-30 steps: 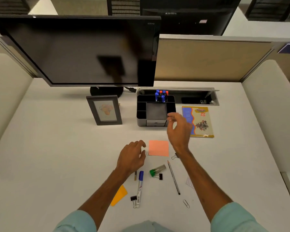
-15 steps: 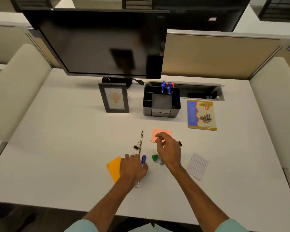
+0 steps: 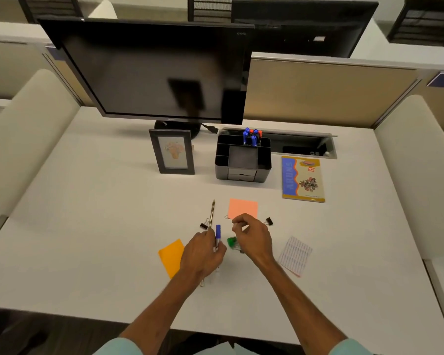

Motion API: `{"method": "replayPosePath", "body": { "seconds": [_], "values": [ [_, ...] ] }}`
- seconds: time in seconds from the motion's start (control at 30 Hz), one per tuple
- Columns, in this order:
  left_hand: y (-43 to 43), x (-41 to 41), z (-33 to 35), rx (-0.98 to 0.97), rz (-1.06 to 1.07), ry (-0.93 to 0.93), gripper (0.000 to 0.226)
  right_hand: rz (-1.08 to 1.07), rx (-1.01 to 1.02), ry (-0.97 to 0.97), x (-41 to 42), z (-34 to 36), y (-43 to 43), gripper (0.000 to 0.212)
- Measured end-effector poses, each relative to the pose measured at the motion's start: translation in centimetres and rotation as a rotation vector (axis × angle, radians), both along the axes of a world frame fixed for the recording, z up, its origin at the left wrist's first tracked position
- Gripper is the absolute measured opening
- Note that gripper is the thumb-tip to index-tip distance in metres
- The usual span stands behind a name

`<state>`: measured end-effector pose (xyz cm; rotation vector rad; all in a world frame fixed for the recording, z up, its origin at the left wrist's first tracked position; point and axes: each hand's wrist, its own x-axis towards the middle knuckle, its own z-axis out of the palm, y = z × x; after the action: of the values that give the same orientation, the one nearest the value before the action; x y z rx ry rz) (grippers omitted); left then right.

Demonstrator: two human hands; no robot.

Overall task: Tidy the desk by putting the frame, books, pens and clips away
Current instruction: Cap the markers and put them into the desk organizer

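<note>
The fingers (image 3: 220, 249) of the left hand (image 3: 203, 254) curl round the barrel of a blue-capped pen (image 3: 218, 233), cap pointing away from the person. A slim gold pen (image 3: 212, 213) lies alongside, and its near end meets the same hand; whether it is also held cannot be told. Just beside, the right hand (image 3: 253, 239) has thumb and forefinger drawn into a pinch over the near edge of a pink sticky note (image 3: 242, 208). Anything between them is too small to make out. A paper clip (image 3: 226, 217) lies by those fingertips and a green clip (image 3: 232, 242) under the palm.

Farther back on the white desk (image 3: 87, 226) a black organiser (image 3: 242, 172) holds upright markers (image 3: 251, 135). The frame (image 3: 173, 152) stands to its left and a book (image 3: 303, 179) lies flat to its right.

The step in hand appears to be gathering loose pens and clips. Next, the pen likely needs carrying to the organiser and dropping in upright.
</note>
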<state>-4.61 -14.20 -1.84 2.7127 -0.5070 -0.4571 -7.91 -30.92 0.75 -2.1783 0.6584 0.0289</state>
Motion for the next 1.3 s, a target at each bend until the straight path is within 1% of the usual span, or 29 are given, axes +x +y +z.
{"method": "replayPosePath", "body": {
  "seconds": [0.03, 0.1, 0.17, 0.27, 0.33, 0.4, 0.43, 0.53, 0.57, 0.63, 0.73, 0.8, 0.9, 1.0, 1.17, 1.3],
  "values": [
    [-0.2, 0.3, 0.3, -0.051, -0.010, -0.008, 0.019, 0.017, 0.048, -0.018, 0.3, 0.1, -0.1, 0.008],
    [-0.8, 0.9, 1.1, -0.134, -0.026, -0.013, 0.017, 0.058, 0.126, -0.050, 1.0, 0.5, -0.2, 0.018],
    [-1.6, 1.7, 1.7, -0.201, -0.046, -0.021, 0.020, 0.071, 0.161, -0.078, 1.7, 1.0, -0.5, 0.023],
    [-2.8, 3.1, 2.4, -0.280, -0.064, -0.039, 0.028, 0.041, 0.193, -0.121, 2.9, 1.8, -1.3, 0.024],
    [-3.5, 4.0, 2.7, -0.313, -0.088, -0.078, 0.025, 0.022, 0.184, -0.144, 3.7, 2.4, -2.1, 0.025],
    [-4.3, 5.1, 2.9, -0.323, -0.113, -0.120, 0.023, -0.018, 0.154, -0.171, 4.5, 3.1, -3.0, 0.025],
    [-4.8, 5.6, 3.0, -0.322, -0.114, -0.131, 0.025, -0.050, 0.134, -0.195, 5.1, 3.5, -3.7, 0.025],
    [-5.8, 7.5, 2.8, -0.320, -0.133, -0.162, 0.042, -0.159, 0.065, -0.319, 7.5, 5.1, -6.5, 0.022],
    [-6.1, 8.1, 2.6, -0.318, -0.156, -0.182, 0.044, -0.190, 0.043, -0.366, 8.4, 5.8, -7.6, 0.020],
    [-6.6, 9.2, 2.1, -0.303, -0.199, -0.207, 0.043, -0.247, 0.005, -0.455, 10.5, 7.3, -10.0, 0.019],
    [-7.1, 10.6, 1.1, -0.276, -0.227, -0.194, 0.040, -0.282, -0.054, -0.586, 13.8, 9.2, -13.2, 0.017],
    [-7.4, 11.3, 0.4, -0.255, -0.242, -0.175, 0.041, -0.302, -0.061, -0.620, 16.0, 9.7, -15.0, 0.017],
    [-7.4, 12.1, -0.5, -0.234, -0.251, -0.147, 0.041, -0.312, -0.090, -0.600, 18.9, 9.1, -16.6, 0.022],
    [-7.1, 12.8, -1.2, -0.211, -0.243, -0.120, 0.041, -0.265, -0.138, -0.563, 21.1, 7.6, -17.4, 0.022],
    [-6.0, 14.0, -2.1, -0.186, -0.208, -0.078, 0.040, -0.207, -0.196, -0.417, 22.6, 4.4, -17.6, 0.020],
    [-5.5, 14.4, -2.8, -0.159, -0.199, -0.037, 0.041, -0.211, -0.321, -0.296, 22.9, 2.8, -17.7, 0.022]
  ]
}}
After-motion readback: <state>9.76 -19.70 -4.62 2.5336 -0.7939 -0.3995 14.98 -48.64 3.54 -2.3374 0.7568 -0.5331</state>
